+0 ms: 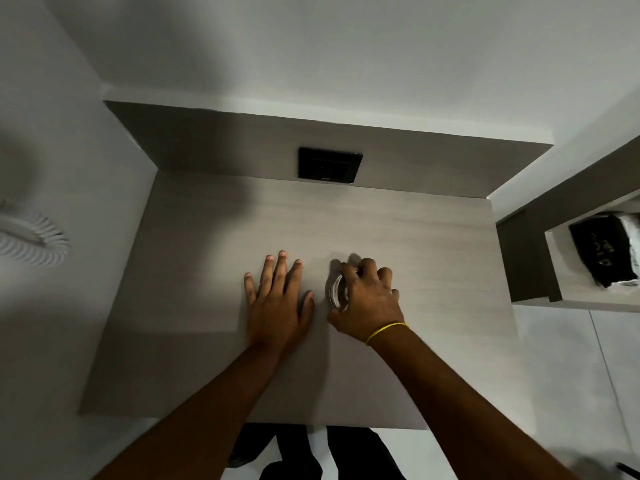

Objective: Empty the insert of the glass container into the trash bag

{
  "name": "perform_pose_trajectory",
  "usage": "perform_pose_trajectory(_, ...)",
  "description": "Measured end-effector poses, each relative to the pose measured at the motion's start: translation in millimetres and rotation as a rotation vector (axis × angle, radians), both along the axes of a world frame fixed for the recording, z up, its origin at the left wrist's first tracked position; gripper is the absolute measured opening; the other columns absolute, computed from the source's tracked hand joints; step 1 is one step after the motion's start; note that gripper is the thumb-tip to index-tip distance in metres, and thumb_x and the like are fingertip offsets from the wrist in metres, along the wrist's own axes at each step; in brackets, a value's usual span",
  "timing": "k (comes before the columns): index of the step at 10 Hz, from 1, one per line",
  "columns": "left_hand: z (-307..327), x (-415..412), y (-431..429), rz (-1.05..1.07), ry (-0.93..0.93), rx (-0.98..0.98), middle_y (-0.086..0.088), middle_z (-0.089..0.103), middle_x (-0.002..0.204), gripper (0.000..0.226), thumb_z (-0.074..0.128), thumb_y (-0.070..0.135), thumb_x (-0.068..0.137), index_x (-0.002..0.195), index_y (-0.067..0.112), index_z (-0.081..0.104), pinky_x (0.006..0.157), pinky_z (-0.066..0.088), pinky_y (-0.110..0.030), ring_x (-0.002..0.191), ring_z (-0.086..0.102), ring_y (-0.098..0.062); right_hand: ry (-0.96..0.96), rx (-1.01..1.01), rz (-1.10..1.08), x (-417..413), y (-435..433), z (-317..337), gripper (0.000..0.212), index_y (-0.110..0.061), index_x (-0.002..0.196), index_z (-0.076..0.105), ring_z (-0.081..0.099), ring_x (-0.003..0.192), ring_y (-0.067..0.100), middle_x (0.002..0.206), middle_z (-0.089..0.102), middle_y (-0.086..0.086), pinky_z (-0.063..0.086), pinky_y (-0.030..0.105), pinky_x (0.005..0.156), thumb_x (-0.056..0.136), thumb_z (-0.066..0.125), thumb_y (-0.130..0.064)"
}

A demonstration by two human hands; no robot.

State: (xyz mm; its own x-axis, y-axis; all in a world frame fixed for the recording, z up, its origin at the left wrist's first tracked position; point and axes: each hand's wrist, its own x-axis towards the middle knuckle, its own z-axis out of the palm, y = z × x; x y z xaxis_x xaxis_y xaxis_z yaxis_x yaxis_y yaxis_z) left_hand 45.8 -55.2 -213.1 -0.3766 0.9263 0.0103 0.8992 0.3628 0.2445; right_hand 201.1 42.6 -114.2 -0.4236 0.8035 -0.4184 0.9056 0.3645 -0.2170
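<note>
Glass container (336, 293): stood on grey table (398, 237), just past centre toward 3 o'clock, clasped from above by right hand (369, 299), fingers curled around rim. Left hand (277, 299): laid flat, fingers spread, nothing held, at container's 9 o'clock.

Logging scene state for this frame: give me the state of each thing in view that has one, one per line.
glass container: upright on the table, mostly hidden under the right hand; contents not visible.
right hand: closed over the glass container from above.
left hand: open, flat on the table, touching nothing else.
black wall socket: nothing plugged in.
</note>
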Motion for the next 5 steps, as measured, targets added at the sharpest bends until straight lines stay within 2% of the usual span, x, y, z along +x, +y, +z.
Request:
perform_pose_trajectory(3,1.2,1.3,-4.0,-0.016,0.028,-0.044,-0.011,0.025,0.180,0.069,0.036,0.054,0.108,0.168,0.021,0.038,0.131,0.014,-0.070,0.168,0.018,-0.033,-0.003,-0.034,0.035,0.5,-1.9,0.9,0.092,-0.042,0.155,0.030,0.035,0.136,0.041,0.155,0.030,0.007,0.051,0.057,0.101,0.073,0.072,-0.053)
perform_pose_trajectory(4,12.1,-2.6,3.1,-0.059,0.048,-0.069,-0.009,0.020,0.182,0.072,0.033,0.057,0.107,0.170,0.021,0.035,0.129,0.017,-0.073,0.168,0.017,-0.033,0.040,-0.084,0.018,0.8,2.3,11.4,0.093,-0.047,0.157,0.020,0.030,0.143,0.041,0.163,0.023,0.002,0.049,0.061,0.103,0.078,0.066,-0.066)
perform_pose_trajectory(5,41.8,-1.9,14.2,-0.115,0.103,-0.033,-0.007,0.009,0.183,0.076,0.027,0.061,0.107,0.173,0.026,0.021,0.129,0.018,-0.073,0.169,0.009,-0.033,0.057,-0.050,-0.019,7.9,6.6,31.7,0.100,-0.045,0.162,0.003,0.017,0.155,0.043,0.173,0.008,-0.001,0.042,0.068,0.110,0.082,0.055,-0.076)
